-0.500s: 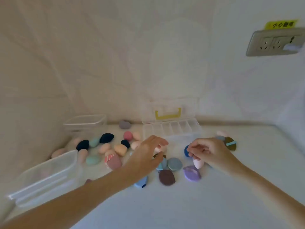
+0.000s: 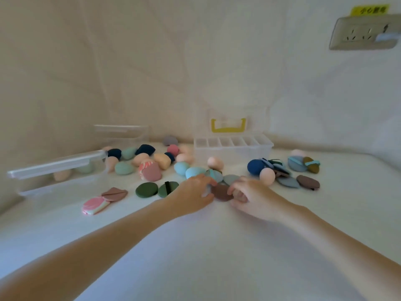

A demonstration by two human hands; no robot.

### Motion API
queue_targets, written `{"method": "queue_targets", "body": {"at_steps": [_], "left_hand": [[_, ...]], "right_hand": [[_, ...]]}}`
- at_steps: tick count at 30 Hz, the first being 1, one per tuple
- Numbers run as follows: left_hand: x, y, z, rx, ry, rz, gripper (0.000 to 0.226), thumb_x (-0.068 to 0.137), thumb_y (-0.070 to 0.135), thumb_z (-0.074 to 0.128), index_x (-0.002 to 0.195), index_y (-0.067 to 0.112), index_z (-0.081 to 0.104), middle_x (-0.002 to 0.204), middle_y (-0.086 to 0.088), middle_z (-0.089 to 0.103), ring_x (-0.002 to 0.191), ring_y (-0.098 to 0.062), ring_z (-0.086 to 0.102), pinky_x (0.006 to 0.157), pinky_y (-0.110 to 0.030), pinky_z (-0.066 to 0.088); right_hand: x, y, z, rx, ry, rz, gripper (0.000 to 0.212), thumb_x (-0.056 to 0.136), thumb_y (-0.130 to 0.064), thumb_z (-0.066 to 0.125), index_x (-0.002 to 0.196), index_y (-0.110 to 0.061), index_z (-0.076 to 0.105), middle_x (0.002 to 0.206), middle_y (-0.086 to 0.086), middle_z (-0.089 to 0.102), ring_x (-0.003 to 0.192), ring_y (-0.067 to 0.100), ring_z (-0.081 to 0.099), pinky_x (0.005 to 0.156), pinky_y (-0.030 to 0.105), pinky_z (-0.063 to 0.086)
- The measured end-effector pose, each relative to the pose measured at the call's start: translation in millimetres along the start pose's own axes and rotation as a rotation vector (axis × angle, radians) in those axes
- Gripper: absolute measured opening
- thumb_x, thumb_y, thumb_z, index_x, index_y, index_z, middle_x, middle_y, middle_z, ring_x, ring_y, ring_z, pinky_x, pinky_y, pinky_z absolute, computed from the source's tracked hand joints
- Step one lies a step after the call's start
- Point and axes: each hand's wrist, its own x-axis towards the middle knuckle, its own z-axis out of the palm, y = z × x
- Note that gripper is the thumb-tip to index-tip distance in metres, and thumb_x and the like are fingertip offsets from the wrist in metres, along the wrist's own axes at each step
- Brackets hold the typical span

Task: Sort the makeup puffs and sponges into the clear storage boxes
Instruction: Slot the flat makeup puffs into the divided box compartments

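Observation:
Many coloured makeup sponges (image 2: pixel 123 167) and flat puffs (image 2: pixel 146 189) lie scattered over the white table (image 2: pixel 217 257). My left hand (image 2: pixel 193 192) hovers with fingers spread, its fingertips on a teal puff (image 2: pixel 216 175) and its thumb at the left edge of a round brown puff (image 2: pixel 220 192). From the right, my right hand (image 2: pixel 249 196) pinches that brown puff's edge with curled fingers. A clear box (image 2: pixel 54 168) at the left holds a few sponges. Behind it stands a second clear box (image 2: pixel 121 132). A compartment box with a yellow handle (image 2: pixel 233 146) stands open at the back.
A blue sponge (image 2: pixel 253 167), a pale pink sponge (image 2: pixel 267 175) and several stacked puffs (image 2: pixel 303 166) lie to the right. Two green puffs and a pink striped puff (image 2: pixel 95 205) lie at the left front. A wall socket (image 2: pixel 366 34) sits at the upper right.
The view has dipped toward the table. Both hands have come down and together onto the brown puff. The pale pink sponge that was under my right hand now lies free.

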Motion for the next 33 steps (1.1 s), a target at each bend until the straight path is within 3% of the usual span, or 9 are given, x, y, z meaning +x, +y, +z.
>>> {"method": "queue_targets", "body": {"at_steps": [4,8,12,16,19,23,25,28,33], "left_hand": [[11.0,3.7,-1.5,-0.001,0.024,-0.066,0.04,0.096,0.017,0.044,0.135,0.019,0.047,0.133,-0.004,0.05,0.116,-0.023,0.052,0.093,-0.024,0.04],[24.7,-0.7,0.7,0.061,0.048,-0.054,0.038,0.094,0.011,0.042,0.131,0.015,0.051,0.132,-0.005,0.053,0.118,-0.022,0.051,0.098,-0.028,0.041],[42.2,-9.2,-1.7,0.092,-0.034,-0.106,0.041,0.096,0.016,0.04,0.138,0.016,0.042,0.138,-0.006,0.049,0.123,-0.024,0.047,0.102,-0.032,0.038],[45.9,-8.7,-1.0,0.065,-0.124,-0.137,0.039,0.096,0.022,0.043,0.135,0.017,0.038,0.128,-0.008,0.052,0.113,-0.025,0.05,0.094,-0.03,0.038],[43.7,-14.4,-6.5,0.009,-0.095,-0.106,0.042,0.089,0.03,0.058,0.127,0.017,0.046,0.123,-0.005,0.055,0.104,-0.02,0.053,0.088,-0.027,0.041],[37.7,-20.4,-11.7,0.011,-0.152,-0.069,0.051,0.086,0.031,0.063,0.131,0.019,0.044,0.125,-0.004,0.054,0.113,-0.021,0.053,0.098,-0.033,0.044],[34.5,-20.5,-13.3,-0.003,-0.173,-0.064,0.06,0.084,0.029,0.065,0.137,0.021,0.038,0.128,-0.003,0.049,0.117,-0.021,0.05,0.102,-0.034,0.042],[32.3,-19.0,-11.7,-0.018,-0.155,-0.057,0.059,0.084,0.031,0.066,0.137,0.022,0.041,0.122,-0.003,0.048,0.115,-0.02,0.05,0.101,-0.032,0.042],[32.3,-26.9,-6.4,0.008,-0.078,-0.047,0.034,0.089,0.03,0.059,0.118,0.011,0.058,0.102,-0.002,0.044,0.098,-0.022,0.052,0.09,-0.032,0.045]], "right_hand": [[9.8,-6.6,-1.2,0.024,-0.051,0.093,0.045,0.08,-0.047,0.054,0.121,-0.027,0.051,0.112,-0.011,0.05,0.102,0.012,0.049,0.086,0.041,0.048],[15.9,-11.2,7.4,-0.085,-0.051,0.058,0.053,0.088,-0.047,0.053,0.138,-0.034,0.04,0.135,-0.001,0.039,0.125,0.021,0.036,0.083,0.026,0.026],[20.0,-2.2,12.5,0.0,0.038,0.042,0.046,0.087,-0.046,0.057,0.129,-0.029,0.051,0.128,-0.003,0.041,0.122,0.018,0.039,0.09,0.026,0.034],[19.3,-0.5,14.1,-0.094,0.113,-0.029,0.031,0.091,-0.038,0.049,0.117,-0.023,0.058,0.12,-0.009,0.049,0.112,0.012,0.044,0.071,0.02,0.032],[19.8,2.0,10.5,-0.11,0.189,-0.112,0.024,0.093,-0.022,0.042,0.091,-0.01,0.062,0.089,-0.002,0.059,0.085,0.015,0.05,0.069,0.031,0.046],[21.7,9.7,-6.8,0.048,0.352,-0.039,0.019,0.091,-0.012,0.049,0.08,-0.004,0.062,0.069,0.002,0.057,0.066,0.018,0.051,0.057,0.024,0.038],[28.7,13.0,-14.4,0.089,0.49,0.021,0.019,0.091,-0.011,0.05,0.079,-0.002,0.062,0.063,0.006,0.058,0.06,0.023,0.052,0.057,0.031,0.041],[40.2,8.4,-13.2,0.024,0.514,0.023,0.024,0.094,-0.014,0.046,0.087,0.0,0.064,0.071,0.011,0.062,0.067,0.027,0.056,0.065,0.038,0.044],[42.9,0.2,12.1,-0.075,0.266,-0.128,0.025,0.099,-0.021,0.038,0.107,-0.012,0.06,0.093,0.0,0.06,0.091,0.021,0.06,0.077,0.034,0.047]]}}
